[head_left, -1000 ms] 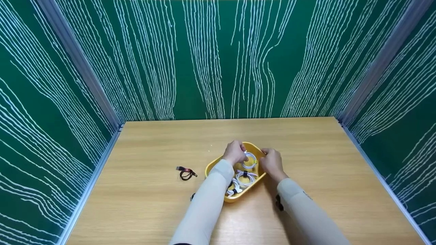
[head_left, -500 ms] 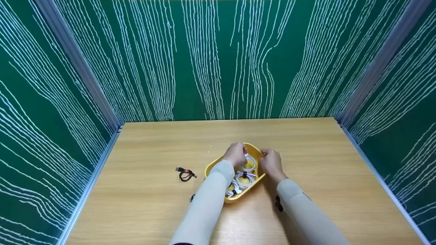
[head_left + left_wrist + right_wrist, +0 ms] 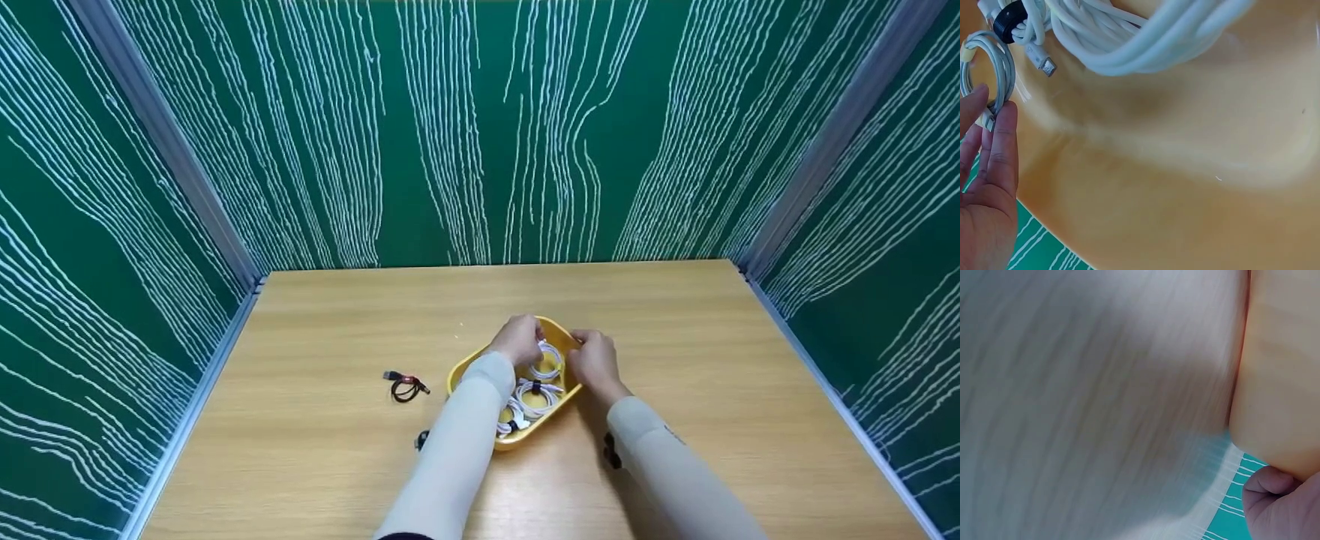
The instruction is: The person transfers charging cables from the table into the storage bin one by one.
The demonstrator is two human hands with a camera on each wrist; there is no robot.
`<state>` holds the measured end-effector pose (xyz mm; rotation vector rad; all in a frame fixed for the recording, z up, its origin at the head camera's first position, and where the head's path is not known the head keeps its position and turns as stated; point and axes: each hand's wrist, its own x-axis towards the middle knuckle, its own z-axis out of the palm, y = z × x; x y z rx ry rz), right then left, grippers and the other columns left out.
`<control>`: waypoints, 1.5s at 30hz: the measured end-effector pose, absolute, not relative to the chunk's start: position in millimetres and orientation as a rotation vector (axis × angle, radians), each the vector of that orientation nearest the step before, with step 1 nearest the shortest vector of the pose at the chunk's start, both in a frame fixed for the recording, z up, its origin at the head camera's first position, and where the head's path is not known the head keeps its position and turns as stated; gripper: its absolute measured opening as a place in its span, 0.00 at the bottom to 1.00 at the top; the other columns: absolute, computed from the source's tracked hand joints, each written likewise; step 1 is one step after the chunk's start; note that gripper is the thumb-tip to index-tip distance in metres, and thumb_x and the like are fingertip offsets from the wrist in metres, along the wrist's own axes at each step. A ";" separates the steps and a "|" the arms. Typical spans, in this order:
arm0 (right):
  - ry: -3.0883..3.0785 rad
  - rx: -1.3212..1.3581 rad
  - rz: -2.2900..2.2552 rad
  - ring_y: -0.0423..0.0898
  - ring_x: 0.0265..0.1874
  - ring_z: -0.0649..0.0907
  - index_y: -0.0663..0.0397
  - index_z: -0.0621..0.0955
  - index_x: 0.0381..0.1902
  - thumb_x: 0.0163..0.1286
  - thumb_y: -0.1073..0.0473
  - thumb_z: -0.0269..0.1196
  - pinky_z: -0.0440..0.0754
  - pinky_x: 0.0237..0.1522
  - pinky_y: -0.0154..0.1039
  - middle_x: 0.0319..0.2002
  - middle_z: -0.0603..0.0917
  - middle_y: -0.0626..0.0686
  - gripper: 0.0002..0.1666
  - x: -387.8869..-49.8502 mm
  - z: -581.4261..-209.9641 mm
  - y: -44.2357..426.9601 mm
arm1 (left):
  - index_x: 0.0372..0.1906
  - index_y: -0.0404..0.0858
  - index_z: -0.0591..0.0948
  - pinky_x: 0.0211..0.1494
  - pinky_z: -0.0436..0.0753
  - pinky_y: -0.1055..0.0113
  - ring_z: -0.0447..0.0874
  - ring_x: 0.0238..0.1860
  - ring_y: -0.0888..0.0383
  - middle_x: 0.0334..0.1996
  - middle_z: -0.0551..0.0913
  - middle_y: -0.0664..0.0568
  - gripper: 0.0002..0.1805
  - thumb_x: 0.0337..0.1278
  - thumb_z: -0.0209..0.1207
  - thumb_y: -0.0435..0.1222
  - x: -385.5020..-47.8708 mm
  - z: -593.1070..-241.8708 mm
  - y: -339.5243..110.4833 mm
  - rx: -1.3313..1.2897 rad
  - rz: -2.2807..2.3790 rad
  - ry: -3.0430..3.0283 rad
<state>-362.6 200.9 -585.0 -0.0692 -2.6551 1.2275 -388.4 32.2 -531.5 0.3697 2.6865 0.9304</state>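
Observation:
My left hand (image 3: 517, 341) reaches into a yellow plastic basket (image 3: 555, 332). Its thumb and fingers pinch a small coiled white cable (image 3: 1000, 62), bound with a yellowish tie, at the coil's edge. At the far right side of the basket, my right hand (image 3: 596, 361) grips the rim; in the right wrist view its curled fingers (image 3: 1269, 481) meet the basket's edge. Inside lie other coiled white cables (image 3: 518, 417), some bound with black straps (image 3: 1009, 21). The left forearm hides part of the basket's near left side.
A coiled black cable (image 3: 406, 388) with a red tie lies on the wooden table (image 3: 322, 442), left of the basket. Tiny white specks dot the table behind it. Green walls (image 3: 442, 150) with white wavy lines enclose the table at the back and sides.
Both hands keep their places at the basket, the left on the coiled white cable. The whole view has shifted very slightly; little else differs.

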 end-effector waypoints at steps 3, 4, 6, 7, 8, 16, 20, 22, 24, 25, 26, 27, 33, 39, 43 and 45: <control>-2.662 -0.074 1.223 0.59 0.42 0.88 0.65 0.92 0.49 0.57 0.76 0.58 0.86 0.46 0.51 0.45 0.93 0.66 0.25 -361.9 -585.8 200.6 | 0.49 0.36 0.91 0.50 0.88 0.64 0.83 0.41 0.57 0.45 0.91 0.49 0.16 0.56 0.71 0.22 -389.1 -533.9 34.1 0.382 0.910 2.662; -2.661 -0.076 1.220 0.59 0.42 0.88 0.65 0.92 0.49 0.57 0.76 0.58 0.86 0.46 0.51 0.45 0.93 0.66 0.25 -361.8 -586.0 200.5 | 0.50 0.36 0.91 0.49 0.88 0.64 0.83 0.41 0.57 0.46 0.91 0.49 0.16 0.56 0.71 0.22 -389.6 -534.7 34.8 0.397 0.895 2.660; -2.659 -0.076 1.216 0.60 0.42 0.88 0.65 0.92 0.49 0.57 0.76 0.58 0.86 0.45 0.51 0.45 0.93 0.66 0.25 -361.4 -585.8 200.2 | 0.49 0.37 0.92 0.46 0.87 0.66 0.82 0.39 0.57 0.44 0.91 0.50 0.16 0.56 0.70 0.23 -390.7 -536.4 35.8 0.426 0.864 2.668; -2.657 -0.068 1.207 0.59 0.39 0.87 0.64 0.92 0.46 0.56 0.76 0.57 0.85 0.42 0.49 0.41 0.93 0.65 0.24 -361.5 -585.8 200.3 | 0.48 0.36 0.92 0.44 0.85 0.66 0.81 0.38 0.58 0.41 0.90 0.51 0.15 0.55 0.70 0.23 -391.3 -537.0 35.9 0.464 0.836 2.685; -2.654 -0.058 1.198 0.58 0.36 0.86 0.64 0.92 0.42 0.55 0.76 0.57 0.83 0.39 0.47 0.37 0.92 0.62 0.23 -361.7 -585.7 200.3 | 0.47 0.35 0.92 0.43 0.84 0.67 0.80 0.37 0.58 0.38 0.89 0.53 0.15 0.54 0.70 0.23 -391.8 -537.3 35.9 0.500 0.810 2.703; -2.629 -0.018 1.159 0.53 0.28 0.78 0.61 0.90 0.31 0.52 0.76 0.57 0.73 0.31 0.40 0.26 0.85 0.55 0.17 -361.8 -584.1 198.1 | 0.33 0.36 0.88 0.31 0.70 0.69 0.72 0.28 0.59 0.24 0.77 0.57 0.07 0.53 0.66 0.22 -392.6 -541.5 36.1 0.596 0.757 2.745; -2.632 -0.037 1.178 0.53 0.30 0.80 0.61 0.92 0.35 0.53 0.75 0.57 0.75 0.32 0.40 0.29 0.88 0.58 0.19 -361.5 -583.3 197.2 | 0.35 0.34 0.89 0.28 0.67 0.68 0.69 0.25 0.59 0.23 0.76 0.56 0.07 0.56 0.66 0.22 -391.6 -542.5 37.0 0.562 0.765 2.712; -2.634 -0.045 1.189 0.53 0.30 0.81 0.60 0.92 0.36 0.53 0.75 0.57 0.75 0.33 0.40 0.30 0.89 0.58 0.20 -361.4 -582.9 197.0 | 0.33 0.35 0.88 0.28 0.67 0.70 0.68 0.24 0.60 0.22 0.75 0.57 0.06 0.55 0.66 0.22 -390.7 -542.7 37.6 0.578 0.769 2.717; -2.634 -0.045 1.200 0.53 0.30 0.81 0.60 0.93 0.36 0.53 0.75 0.56 0.75 0.32 0.40 0.31 0.90 0.58 0.21 -361.2 -582.4 196.9 | 0.27 0.35 0.83 0.26 0.63 0.70 0.64 0.21 0.61 0.19 0.70 0.58 0.08 0.55 0.65 0.21 -390.2 -543.3 38.2 0.607 0.750 2.719; -2.633 -0.048 1.207 0.53 0.30 0.81 0.60 0.93 0.37 0.53 0.75 0.57 0.75 0.33 0.40 0.31 0.90 0.58 0.22 -361.2 -582.3 196.8 | 0.23 0.37 0.80 0.24 0.62 0.71 0.62 0.20 0.62 0.17 0.68 0.60 0.11 0.53 0.64 0.21 -389.9 -543.7 38.6 0.616 0.742 2.721; -2.633 -0.048 1.212 0.53 0.30 0.81 0.60 0.93 0.37 0.53 0.76 0.57 0.75 0.33 0.39 0.31 0.90 0.58 0.22 -361.1 -582.1 196.7 | 0.20 0.39 0.76 0.23 0.60 0.71 0.59 0.18 0.63 0.16 0.65 0.60 0.15 0.53 0.63 0.20 -389.7 -544.0 39.0 0.625 0.736 2.719; -2.633 -0.049 1.217 0.53 0.31 0.81 0.60 0.93 0.38 0.53 0.75 0.57 0.75 0.33 0.40 0.32 0.90 0.58 0.22 -360.9 -582.0 196.6 | 0.19 0.40 0.72 0.22 0.58 0.70 0.57 0.18 0.62 0.15 0.62 0.60 0.17 0.52 0.62 0.19 -389.5 -544.5 39.3 0.632 0.739 2.705; -2.638 -0.056 1.216 0.53 0.29 0.81 0.59 0.93 0.37 0.53 0.75 0.57 0.75 0.31 0.39 0.29 0.88 0.56 0.21 -361.7 -582.3 197.0 | 0.29 0.33 0.85 0.27 0.67 0.73 0.68 0.23 0.63 0.19 0.72 0.61 0.08 0.49 0.64 0.18 -386.9 -545.4 41.7 0.589 0.854 2.644; -2.642 -0.067 1.207 0.52 0.28 0.80 0.58 0.91 0.32 0.54 0.76 0.58 0.74 0.30 0.37 0.27 0.86 0.54 0.18 -363.7 -583.3 198.1 | 0.20 0.40 0.76 0.24 0.65 0.71 0.66 0.21 0.63 0.16 0.70 0.61 0.16 0.50 0.61 0.18 -389.0 -548.1 43.9 0.588 0.916 2.592; -2.644 -0.079 1.206 0.52 0.28 0.82 0.59 0.92 0.33 0.54 0.76 0.59 0.76 0.30 0.36 0.28 0.88 0.55 0.18 -363.9 -584.4 199.5 | 0.22 0.38 0.76 0.23 0.66 0.71 0.67 0.21 0.62 0.17 0.70 0.60 0.15 0.54 0.58 0.17 -390.7 -550.3 44.1 0.561 0.966 2.544; -2.640 -0.081 1.211 0.52 0.30 0.83 0.60 0.93 0.36 0.54 0.76 0.59 0.77 0.31 0.37 0.30 0.90 0.57 0.19 -363.7 -585.1 200.6 | 0.28 0.33 0.83 0.26 0.70 0.71 0.71 0.24 0.62 0.21 0.76 0.58 0.10 0.56 0.59 0.18 -390.9 -549.5 44.2 0.541 0.984 2.539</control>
